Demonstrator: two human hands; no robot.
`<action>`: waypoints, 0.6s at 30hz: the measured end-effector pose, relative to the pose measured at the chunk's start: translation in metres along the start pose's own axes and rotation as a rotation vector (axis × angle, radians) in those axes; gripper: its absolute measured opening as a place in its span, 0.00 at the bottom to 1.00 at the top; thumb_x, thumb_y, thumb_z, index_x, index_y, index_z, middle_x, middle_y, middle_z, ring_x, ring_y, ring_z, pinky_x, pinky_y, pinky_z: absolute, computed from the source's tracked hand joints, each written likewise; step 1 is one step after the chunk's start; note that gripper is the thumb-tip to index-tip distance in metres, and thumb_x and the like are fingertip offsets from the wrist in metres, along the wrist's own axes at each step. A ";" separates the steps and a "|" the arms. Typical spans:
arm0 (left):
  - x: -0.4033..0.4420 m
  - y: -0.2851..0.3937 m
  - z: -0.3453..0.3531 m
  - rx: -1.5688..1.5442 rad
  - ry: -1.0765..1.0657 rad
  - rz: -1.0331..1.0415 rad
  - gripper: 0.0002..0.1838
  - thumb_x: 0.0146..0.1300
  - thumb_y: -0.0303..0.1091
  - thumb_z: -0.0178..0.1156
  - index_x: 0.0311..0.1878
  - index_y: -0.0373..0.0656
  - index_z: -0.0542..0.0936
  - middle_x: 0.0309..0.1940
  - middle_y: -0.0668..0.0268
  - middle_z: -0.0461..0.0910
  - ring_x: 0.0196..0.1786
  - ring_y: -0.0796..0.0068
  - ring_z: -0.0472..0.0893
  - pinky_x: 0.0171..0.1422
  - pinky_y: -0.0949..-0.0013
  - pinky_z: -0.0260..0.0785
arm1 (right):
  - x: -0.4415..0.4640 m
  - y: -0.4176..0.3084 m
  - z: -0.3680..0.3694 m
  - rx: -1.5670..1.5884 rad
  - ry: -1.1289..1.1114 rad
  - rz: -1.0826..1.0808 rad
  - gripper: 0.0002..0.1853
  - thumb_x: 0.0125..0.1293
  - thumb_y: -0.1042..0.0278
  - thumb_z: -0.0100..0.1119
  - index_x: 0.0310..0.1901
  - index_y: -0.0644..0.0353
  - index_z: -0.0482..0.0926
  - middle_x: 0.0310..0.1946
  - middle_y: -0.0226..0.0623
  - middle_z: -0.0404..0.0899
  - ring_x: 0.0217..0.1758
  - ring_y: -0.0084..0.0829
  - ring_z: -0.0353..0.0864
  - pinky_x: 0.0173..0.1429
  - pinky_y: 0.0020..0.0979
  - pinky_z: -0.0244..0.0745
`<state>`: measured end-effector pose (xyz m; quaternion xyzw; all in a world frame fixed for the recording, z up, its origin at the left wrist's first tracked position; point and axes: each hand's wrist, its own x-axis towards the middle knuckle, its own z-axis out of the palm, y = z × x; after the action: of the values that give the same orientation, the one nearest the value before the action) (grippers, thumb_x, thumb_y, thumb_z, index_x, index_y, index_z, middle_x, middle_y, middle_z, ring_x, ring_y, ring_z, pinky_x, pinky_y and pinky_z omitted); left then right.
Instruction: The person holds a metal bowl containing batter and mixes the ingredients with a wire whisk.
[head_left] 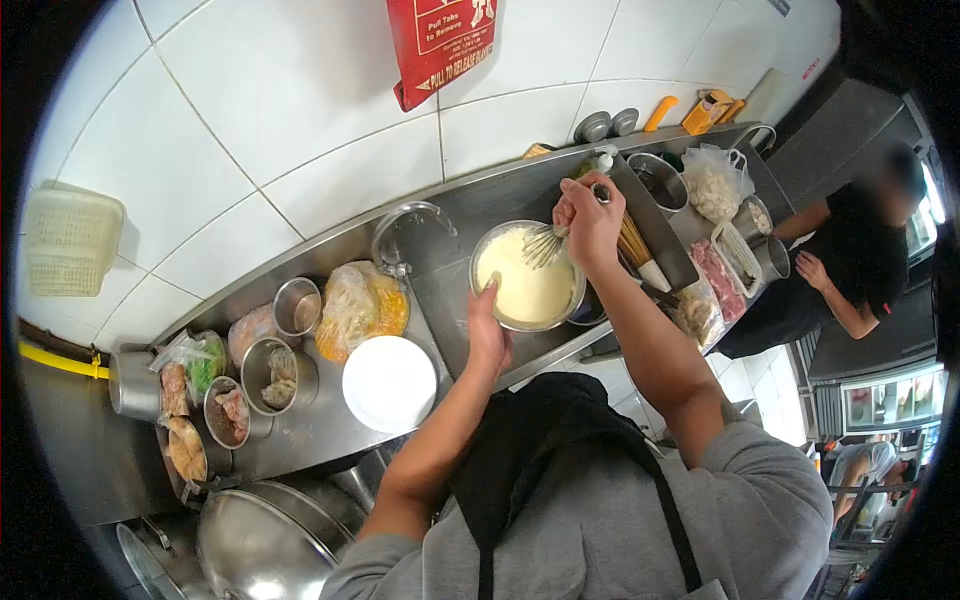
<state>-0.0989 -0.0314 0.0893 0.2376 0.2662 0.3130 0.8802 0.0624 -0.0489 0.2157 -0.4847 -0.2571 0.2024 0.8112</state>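
Note:
A metal bowl [478, 262] of pale yellow, creamy batter [535, 295] sits in front of me at the sink. My left hand [488, 335] grips the bowl's near left rim, thumb over the edge. Above the bowl's far right side, my right hand [588, 222] is closed around the handle of a wire whisk [543, 246]. The whisk is tilted, its wires dipping into the batter.
Left of the bowl are a faucet [392, 240], a bag of yellow food [375, 305], white plates [390, 384] and metal pots [278, 376]. Raw meat [718, 278] lies on the right counter, near a co-worker in black [800, 265]. A red fire-blanket pouch [443, 45] hangs above.

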 end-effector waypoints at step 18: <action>0.005 -0.008 0.006 0.149 -0.037 -0.031 0.27 0.74 0.51 0.49 0.67 0.44 0.70 0.58 0.61 0.80 0.59 0.69 0.82 0.56 0.59 0.80 | -0.018 0.033 0.026 -0.205 -0.072 0.019 0.14 0.63 0.67 0.69 0.25 0.60 0.75 0.17 0.26 0.72 0.21 0.14 0.68 0.25 0.25 0.62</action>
<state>-0.0883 -0.0350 0.0879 0.3039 0.2763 0.2742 0.8695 0.0302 -0.0268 0.1928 -0.5600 -0.3007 0.1998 0.7457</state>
